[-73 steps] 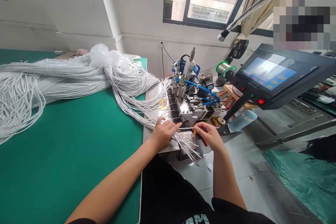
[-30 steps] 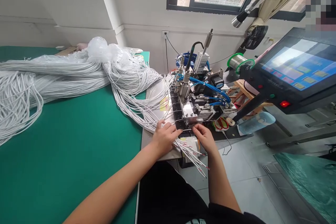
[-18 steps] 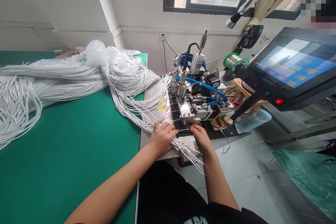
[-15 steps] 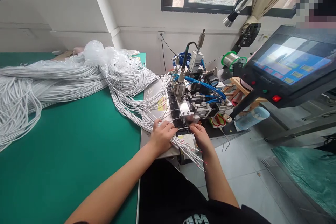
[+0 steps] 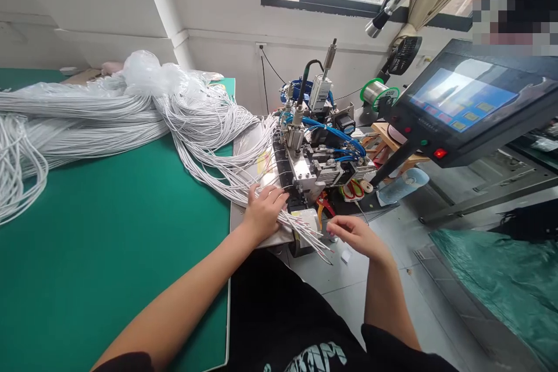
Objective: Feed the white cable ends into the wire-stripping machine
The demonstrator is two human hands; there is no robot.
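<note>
My left hand lies flat, fingers stretched out, on a fan of thin white wires at the edge of a metal plate. The stripped wire ends stick out past the plate's front corner. My right hand hovers to the right of those ends, off the table, thumb and fingertips pinched together; I cannot make out what is between them. Just behind both hands stands a small pneumatic machine with blue hoses.
The wires run left in a thick bundle across the green table mat to a clear plastic bag. Red-handled scissors and pliers lie beside the machine. A touch-screen panel and a solder spool stand on the right.
My right hand has drawn back from the machine's front toward me and to the right. My left hand has stayed on the wires. The view has shifted slightly.
</note>
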